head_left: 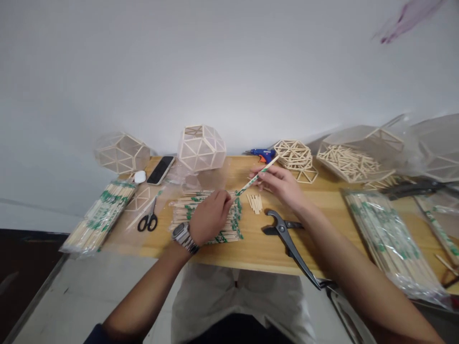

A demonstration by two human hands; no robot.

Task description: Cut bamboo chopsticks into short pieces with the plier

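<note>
A pair of wrapped chopsticks [256,177] slants up to the right between my hands, with bare wood showing at its upper end. My right hand [278,184] pinches it near the middle. At the lower, green-printed end, the fingers of my left hand [212,214] are closed on the wrapper. Beneath the left hand lies a pile of wrapped chopsticks [186,210]. Short cut sticks [255,204] sit in a small group just below the right hand. Grey pruning shears [283,231] lie with jaws apart to the right of these.
Behind stand stick-framed domes [202,152], a blue glue gun [263,154], stacked stick frames [294,153] and an open dome full of cut sticks [349,162]. To the left are scissors [147,220], a phone [161,170] and a chopstick pack [102,215]; another pack [390,239] lies right.
</note>
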